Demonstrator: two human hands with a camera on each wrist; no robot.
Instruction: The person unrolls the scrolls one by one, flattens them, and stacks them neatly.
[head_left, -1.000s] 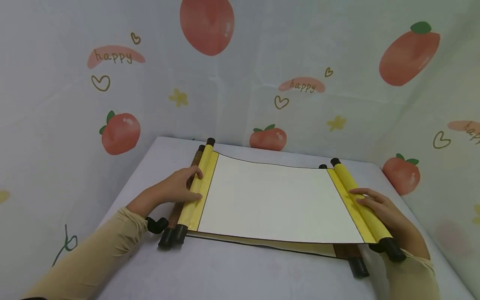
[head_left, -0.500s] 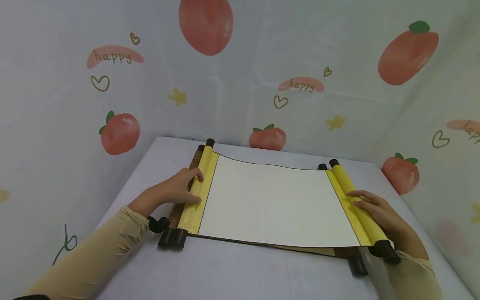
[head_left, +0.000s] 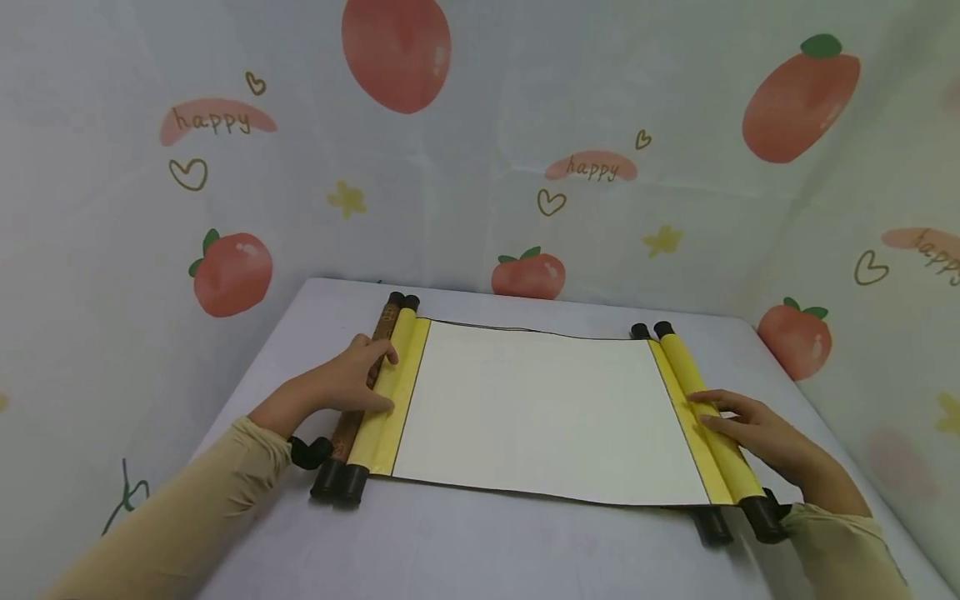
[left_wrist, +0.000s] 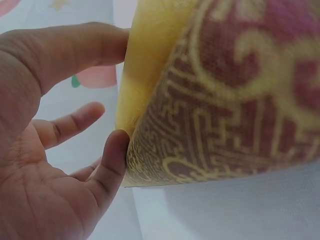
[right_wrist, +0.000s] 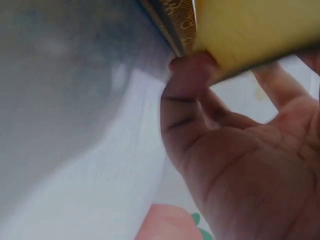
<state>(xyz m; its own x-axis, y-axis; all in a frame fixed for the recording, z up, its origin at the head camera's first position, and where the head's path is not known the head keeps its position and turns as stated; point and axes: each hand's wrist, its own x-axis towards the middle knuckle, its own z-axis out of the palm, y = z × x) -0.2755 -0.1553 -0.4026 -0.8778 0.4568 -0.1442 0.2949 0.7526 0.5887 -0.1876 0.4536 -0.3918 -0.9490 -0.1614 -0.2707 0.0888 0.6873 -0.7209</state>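
Observation:
A hanging scroll with a blank white sheet (head_left: 543, 417), yellow borders and black end knobs is spread between the hands. My left hand (head_left: 330, 387) grips its left yellow roller (head_left: 385, 379), fingers and thumb on either side. In the left wrist view, thumb and fingers meet yellow paper and brown-and-gold patterned cloth (left_wrist: 225, 110). On the right, my right hand (head_left: 780, 442) holds the other yellow roller (head_left: 684, 364) between fingers and thumb. The right wrist view has a fingertip against the yellow paper (right_wrist: 250, 35). Most of a second scroll underneath is hidden.
Beside the left yellow roller lies a brown patterned roller (head_left: 347, 433) with black knobs. A lower scroll's black knob (head_left: 710, 527) sticks out at the front right. Everything lies on a white table (head_left: 480, 558) against a fruit-printed curtain (head_left: 450, 192).
Both yellow rollers have come down and towards me, so the white sheet lies flatter and covers the lower scroll's front edge. Both hands keep their grip; the head view has shifted slightly.

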